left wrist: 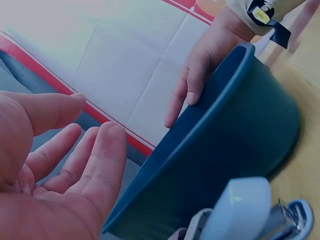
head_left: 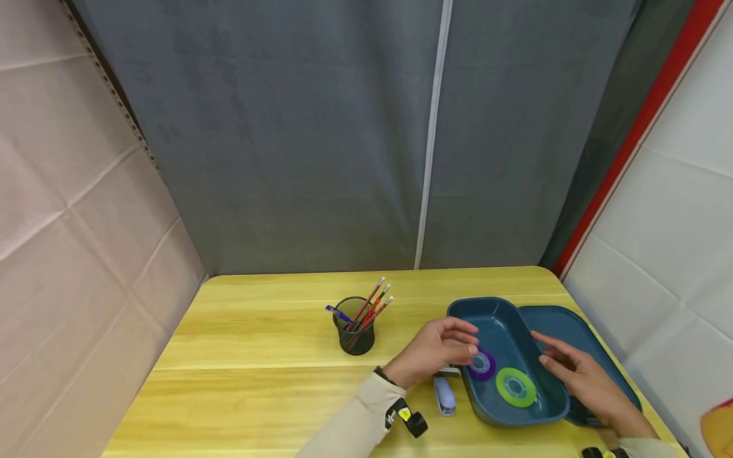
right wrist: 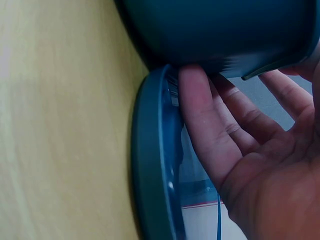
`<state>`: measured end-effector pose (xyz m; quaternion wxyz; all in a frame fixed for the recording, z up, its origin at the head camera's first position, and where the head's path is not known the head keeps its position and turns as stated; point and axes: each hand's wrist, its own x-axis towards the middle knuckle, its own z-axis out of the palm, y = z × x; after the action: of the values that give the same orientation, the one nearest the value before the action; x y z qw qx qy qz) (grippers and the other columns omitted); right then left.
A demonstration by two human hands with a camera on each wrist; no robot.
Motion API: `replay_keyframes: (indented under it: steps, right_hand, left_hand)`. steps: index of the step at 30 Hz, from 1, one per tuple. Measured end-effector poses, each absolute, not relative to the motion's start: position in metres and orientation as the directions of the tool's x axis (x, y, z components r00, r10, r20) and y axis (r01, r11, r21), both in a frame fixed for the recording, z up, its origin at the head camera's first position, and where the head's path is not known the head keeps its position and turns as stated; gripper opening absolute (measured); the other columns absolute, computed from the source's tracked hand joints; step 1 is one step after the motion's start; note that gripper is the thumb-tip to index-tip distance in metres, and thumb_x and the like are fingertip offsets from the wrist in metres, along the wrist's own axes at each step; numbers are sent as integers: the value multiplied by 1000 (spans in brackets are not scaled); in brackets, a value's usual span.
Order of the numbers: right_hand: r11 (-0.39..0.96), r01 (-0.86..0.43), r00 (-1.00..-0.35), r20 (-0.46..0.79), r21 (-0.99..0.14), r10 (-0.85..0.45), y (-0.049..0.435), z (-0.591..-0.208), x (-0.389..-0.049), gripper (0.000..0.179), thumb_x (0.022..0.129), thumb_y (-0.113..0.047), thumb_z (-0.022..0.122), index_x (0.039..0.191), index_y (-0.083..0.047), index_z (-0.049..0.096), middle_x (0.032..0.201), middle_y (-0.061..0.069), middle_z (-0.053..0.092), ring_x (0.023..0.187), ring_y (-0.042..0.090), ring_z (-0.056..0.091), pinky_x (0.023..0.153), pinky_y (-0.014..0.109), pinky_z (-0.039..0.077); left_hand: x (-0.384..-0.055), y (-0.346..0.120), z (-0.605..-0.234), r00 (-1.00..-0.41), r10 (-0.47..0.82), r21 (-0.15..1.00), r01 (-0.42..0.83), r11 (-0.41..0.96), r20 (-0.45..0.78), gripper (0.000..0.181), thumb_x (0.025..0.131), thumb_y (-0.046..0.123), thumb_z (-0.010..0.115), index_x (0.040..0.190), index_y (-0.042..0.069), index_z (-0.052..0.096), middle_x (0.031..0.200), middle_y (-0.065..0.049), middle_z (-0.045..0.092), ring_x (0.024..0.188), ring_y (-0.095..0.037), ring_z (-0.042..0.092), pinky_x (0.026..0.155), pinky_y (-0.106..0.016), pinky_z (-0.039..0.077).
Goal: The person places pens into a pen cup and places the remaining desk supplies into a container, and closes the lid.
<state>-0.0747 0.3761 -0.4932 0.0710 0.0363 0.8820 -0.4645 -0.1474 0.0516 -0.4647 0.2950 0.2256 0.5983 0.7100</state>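
A deep blue tray (head_left: 498, 318) holds a purple tape roll (head_left: 483, 366) and a green tape roll (head_left: 516, 387). My left hand (head_left: 441, 348) hovers by the tray's left rim, fingers loosely bent, thumb apart from them; the left wrist view shows nothing in its grasp. At the opposite rim, my right hand (head_left: 592, 385) rests with fairly straight fingers. In the right wrist view, its fingers (right wrist: 202, 110) lie against the tray's outer wall. A light-blue stapler (head_left: 444, 395) lies below the left hand, beside another small item (head_left: 450, 371) partly hidden by that hand.
A flat blue tray or lid (head_left: 564, 324) lies at the right, partly behind the deep tray. Left of the trays stands a black mesh pen cup (head_left: 356, 343) with pencils and a blue pen. A grey curtain (head_left: 315, 159) hangs behind the wooden table (head_left: 240, 356).
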Motion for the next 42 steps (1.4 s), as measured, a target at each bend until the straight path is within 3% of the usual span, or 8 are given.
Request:
replay_keyframes:
  steps: [5, 9, 17, 23, 28, 34, 42]
  right_hand:
    - [568, 132, -986, -164, -812, -6, 375, -492, -74, 63, 109, -44, 57, 163, -15, 42, 127, 16, 65, 80, 20, 58, 56, 33, 51]
    - [572, 144, -984, -177, -808, -1, 376, -492, -74, 63, 109, -45, 57, 164, -16, 41, 127, 16, 65, 80, 20, 57, 56, 33, 51]
    - [584, 149, -984, -181, -798, 5, 375, -492, -74, 64, 109, -46, 57, 164, -17, 41, 128, 17, 64, 84, 16, 58, 58, 33, 51]
    - [589, 148, -984, -180, -795, 5, 374, -491, -73, 63, 109, -44, 56, 164, -17, 41, 128, 17, 64, 87, 13, 57, 61, 32, 52]
    - [584, 142, -985, -173, -799, 2, 376, -493, -73, 63, 110, -42, 56, 164, -15, 39, 127, 16, 65, 87, 13, 57, 60, 32, 51]
    - [577, 139, -986, -168, -805, 2, 377, -495, -74, 62, 110, -41, 56, 164, -14, 39, 125, 16, 64, 80, 18, 56, 57, 32, 50]
    - [579, 151, -983, -181, -801, 6, 375, -494, -73, 64, 109, -45, 57, 164, -17, 40, 124, 16, 63, 83, 17, 56, 59, 32, 50]
  left_hand:
    - [-146, 42, -470, -728, 685, 984, -140, -107, -29, 35, 98, 5, 73, 132, 8, 68, 136, -33, 64, 101, -14, 74, 89, -30, 63]
    - [-145, 34, -475, -727, 687, 988, -119, -101, -17, 38, 98, 4, 73, 135, 1, 65, 135, -35, 63, 96, -8, 72, 88, -27, 63]
    - [-144, 16, -486, -718, 695, 997, -28, -65, 25, 39, 97, 5, 73, 133, -4, 64, 131, -27, 69, 99, -4, 71, 88, -19, 59]
    - [-143, 7, -493, -716, 696, 998, 60, -23, 59, 32, 96, 5, 74, 126, -5, 68, 128, -31, 69, 101, -6, 70, 91, -19, 57]
    - [-140, 1, -497, -711, 702, 998, 64, 14, 35, 29, 96, 0, 73, 125, -5, 69, 125, -30, 70, 98, -4, 71, 92, -19, 56]
    - [-136, -2, -503, -720, 694, 997, 60, 53, 7, 26, 95, 0, 75, 120, -1, 73, 119, -20, 75, 92, -2, 70, 89, -18, 56]
    - [-132, -6, -509, -713, 701, 997, 33, 72, -27, 27, 96, 3, 75, 123, -2, 72, 120, -17, 75, 101, -3, 71, 92, -18, 56]
